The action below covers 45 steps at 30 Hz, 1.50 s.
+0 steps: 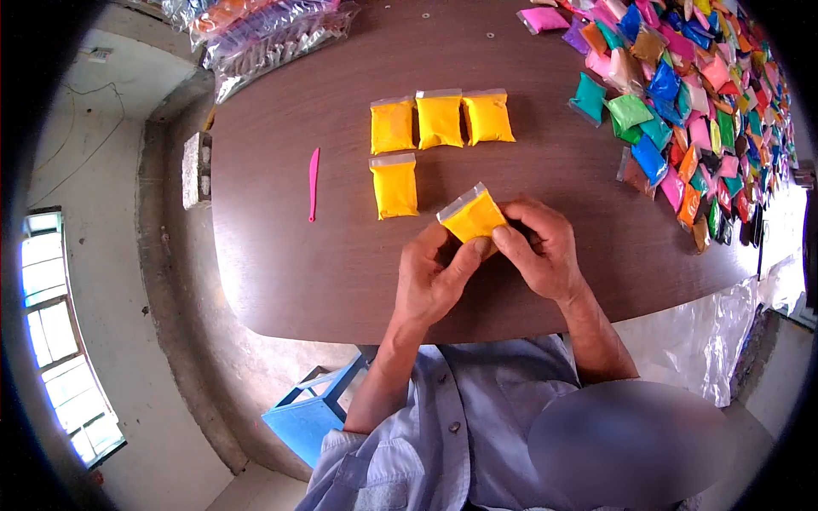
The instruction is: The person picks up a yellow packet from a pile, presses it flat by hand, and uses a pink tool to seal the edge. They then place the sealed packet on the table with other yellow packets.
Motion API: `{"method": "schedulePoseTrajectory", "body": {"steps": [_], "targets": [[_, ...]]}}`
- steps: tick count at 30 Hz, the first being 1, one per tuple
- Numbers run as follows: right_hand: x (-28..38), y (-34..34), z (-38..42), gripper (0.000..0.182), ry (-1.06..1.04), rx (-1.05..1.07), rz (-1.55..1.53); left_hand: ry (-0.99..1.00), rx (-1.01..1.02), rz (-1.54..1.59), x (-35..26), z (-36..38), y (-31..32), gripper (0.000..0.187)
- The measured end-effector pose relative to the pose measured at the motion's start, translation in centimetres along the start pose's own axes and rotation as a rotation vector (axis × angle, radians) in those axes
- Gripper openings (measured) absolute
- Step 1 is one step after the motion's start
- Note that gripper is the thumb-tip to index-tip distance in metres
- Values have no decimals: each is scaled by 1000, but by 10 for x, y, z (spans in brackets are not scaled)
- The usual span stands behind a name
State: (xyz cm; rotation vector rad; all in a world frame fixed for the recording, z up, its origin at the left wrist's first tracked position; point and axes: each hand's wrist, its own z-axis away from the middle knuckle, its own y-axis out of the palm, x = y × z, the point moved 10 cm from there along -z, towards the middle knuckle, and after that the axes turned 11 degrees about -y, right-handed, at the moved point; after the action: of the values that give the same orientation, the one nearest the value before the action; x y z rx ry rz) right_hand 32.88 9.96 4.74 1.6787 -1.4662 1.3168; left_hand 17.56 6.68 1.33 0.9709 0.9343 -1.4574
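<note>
Between my two hands is a small clear packet of yellow material (473, 217), held tilted above the table. My left hand (433, 271) grips its lower left side, thumb on the front. My right hand (538, 247) pinches the lower right side with thumb and fingers. Beyond the hands, several similar yellow packets lie flat: a row with one at the left (392, 126), one in the middle (440, 119) and one at the right (489, 117). A single yellow packet (394, 187) lies below the left one, just past my left hand.
A pink plastic knife (313, 186) lies on the brown table (281, 272) at left. A large heap of many-coloured packets (682, 111) covers the right side. Clear plastic bags (277, 43) sit at the far left edge. A blue stool (311, 409) stands below the table.
</note>
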Motion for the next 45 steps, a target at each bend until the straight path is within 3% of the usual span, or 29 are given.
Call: {"method": "schedulePoseTrajectory", "body": {"steps": [6,13,15,21,24,34,37,39,45], "targets": [[-11,-4,5,20,56,-39,-31,69,3,-149,-17,2,8,26],[-1,-1,-1,20,23,-1,7,18,-37,-136,-8,0,1,24],[0,1,-2,20,28,21,-13,-10,-22,-5,-5,0,0,24],[-9,0,3,20,40,15,0,40,-22,33,-15,1,5,26],[-9,1,3,21,76,24,14,-11,-46,-118,-5,-2,0,29],[-7,2,3,22,75,-1,-111,88,-15,-110,-10,0,5,29],[-10,3,5,21,78,13,-44,3,-29,-14,-5,0,6,27],[-8,0,4,20,16,-20,-11,11,-49,221,-5,0,2,25],[-4,3,2,19,43,14,-37,82,-37,85,5,-3,-3,24]]}}
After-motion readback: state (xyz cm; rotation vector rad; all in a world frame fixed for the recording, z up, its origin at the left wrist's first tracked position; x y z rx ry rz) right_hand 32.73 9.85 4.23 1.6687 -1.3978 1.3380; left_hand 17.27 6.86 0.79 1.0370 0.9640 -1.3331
